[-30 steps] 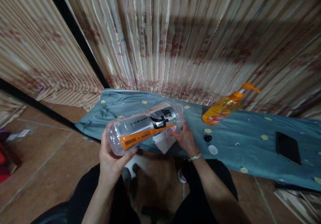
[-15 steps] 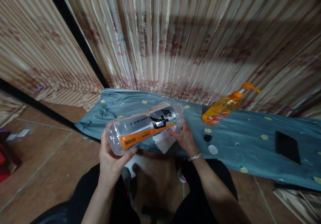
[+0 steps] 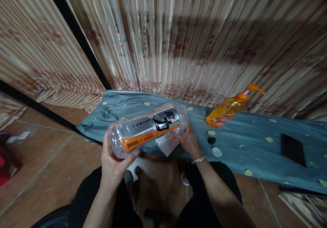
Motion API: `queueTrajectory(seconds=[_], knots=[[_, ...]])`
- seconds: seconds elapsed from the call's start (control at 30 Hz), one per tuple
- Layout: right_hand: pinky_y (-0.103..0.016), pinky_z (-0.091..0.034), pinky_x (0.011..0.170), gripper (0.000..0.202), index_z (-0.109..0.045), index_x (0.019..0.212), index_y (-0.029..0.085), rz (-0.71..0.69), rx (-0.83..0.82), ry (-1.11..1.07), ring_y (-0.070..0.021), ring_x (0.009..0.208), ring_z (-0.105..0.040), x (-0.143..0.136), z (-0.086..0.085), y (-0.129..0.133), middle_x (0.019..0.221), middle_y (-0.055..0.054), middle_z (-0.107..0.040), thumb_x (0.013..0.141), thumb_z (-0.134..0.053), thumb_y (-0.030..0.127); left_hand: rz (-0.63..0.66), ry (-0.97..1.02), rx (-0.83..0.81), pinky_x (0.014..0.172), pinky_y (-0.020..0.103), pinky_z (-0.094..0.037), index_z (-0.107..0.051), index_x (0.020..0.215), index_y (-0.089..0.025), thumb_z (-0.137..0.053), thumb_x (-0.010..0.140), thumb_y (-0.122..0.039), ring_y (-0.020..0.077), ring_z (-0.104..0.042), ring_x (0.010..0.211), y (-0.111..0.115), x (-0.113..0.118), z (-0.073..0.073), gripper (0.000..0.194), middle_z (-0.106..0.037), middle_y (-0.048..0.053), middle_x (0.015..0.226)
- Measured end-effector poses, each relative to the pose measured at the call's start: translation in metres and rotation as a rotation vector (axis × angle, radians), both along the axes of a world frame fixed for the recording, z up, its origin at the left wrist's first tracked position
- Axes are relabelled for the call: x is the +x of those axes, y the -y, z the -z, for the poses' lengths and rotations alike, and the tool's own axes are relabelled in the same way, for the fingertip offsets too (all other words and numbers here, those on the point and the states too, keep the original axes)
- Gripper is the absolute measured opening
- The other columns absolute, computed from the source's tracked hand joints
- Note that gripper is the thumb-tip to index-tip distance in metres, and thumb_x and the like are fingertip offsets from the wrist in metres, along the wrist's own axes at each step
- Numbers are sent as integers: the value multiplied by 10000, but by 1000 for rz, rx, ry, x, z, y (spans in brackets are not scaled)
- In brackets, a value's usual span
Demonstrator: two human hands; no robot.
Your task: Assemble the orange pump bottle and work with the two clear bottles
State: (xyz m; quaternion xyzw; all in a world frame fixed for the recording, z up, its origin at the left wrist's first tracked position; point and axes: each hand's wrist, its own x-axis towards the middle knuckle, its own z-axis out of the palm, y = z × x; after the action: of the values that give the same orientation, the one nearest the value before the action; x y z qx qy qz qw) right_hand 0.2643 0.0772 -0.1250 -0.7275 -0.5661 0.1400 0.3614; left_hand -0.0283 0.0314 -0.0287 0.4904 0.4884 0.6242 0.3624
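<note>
Head view, one bottle in two hands. Item: clear plastic bottle [image 3: 145,129], large, silver and orange label, no liquid that I can make out; tilted on its side above the near edge of the worktop [image 3: 265,160], base to my left, neck to my right and slightly higher. Whether its underside touches the cloth, I cannot tell. Left hand [image 3: 112,165]: grip closed about as far as the wide base allows, thumb along the near side, fingers mostly hidden behind. Right hand [image 3: 188,141]: narrower grip at the neck end, thumb forward, remaining fingers out of sight; silver bracelet [image 3: 198,160] at the wrist. Adjunct: white scalloped sheet [image 3: 167,144], below the bottle, beside my right thumb; pinched or merely lying there, not determinable. Lying to the right: black cap-like piece [image 3: 212,140] and white disc [image 3: 217,152], just beside each other; amber pump bottle [image 3: 224,114], upright behind them; dark phone [image 3: 293,149], flat, well apart. Step in hand, by my judgement: steadying the bottle at both ends, label facing up. Next move, likewise judged: it calls for the left grip to bear the base, light pressure on the thin wall, and freedom for the right fingers at the neck.
</note>
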Motion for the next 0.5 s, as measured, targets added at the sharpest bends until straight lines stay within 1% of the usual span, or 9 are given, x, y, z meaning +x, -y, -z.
queueTrajectory(seconds=[0.13,0.27,0.37,0.5], knots=[[-545,-691,916,494,-596,1226,234,-3,43,-19,-351,992,-821,1,6,-1,1083,-138,-806,870,-817,495,2,-8,-8,1263,581,-504,-627,1515,-180,-1102,534,-340,471,-617,1509,0,-2,1,1102,-673,206,1573],[-559,-690,918,519,-594,1242,230,-6,64,-11,-361,1007,-823,3,9,-1,1106,-155,-810,873,-795,534,-7,-16,-14,1236,581,-535,-631,1516,-196,-1107,516,-359,470,-647,1474,-1,-3,3,1120,-703,193,1532],[-567,-688,929,515,-597,1233,226,-2,63,-1,-369,1026,-823,3,9,-1,1131,-169,-811,878,-786,548,-9,-21,-6,1237,573,-534,-628,1518,-201,-1107,512,-378,465,-649,1472,-1,-3,3,1128,-713,182,1509],[-547,-691,924,535,-596,1234,206,3,49,5,-367,1016,-825,1,7,0,1111,-174,-812,872,-798,544,-2,-38,-8,1254,558,-520,-639,1498,-203,-1099,539,-372,459,-624,1501,0,-3,2,1077,-686,183,1555]])
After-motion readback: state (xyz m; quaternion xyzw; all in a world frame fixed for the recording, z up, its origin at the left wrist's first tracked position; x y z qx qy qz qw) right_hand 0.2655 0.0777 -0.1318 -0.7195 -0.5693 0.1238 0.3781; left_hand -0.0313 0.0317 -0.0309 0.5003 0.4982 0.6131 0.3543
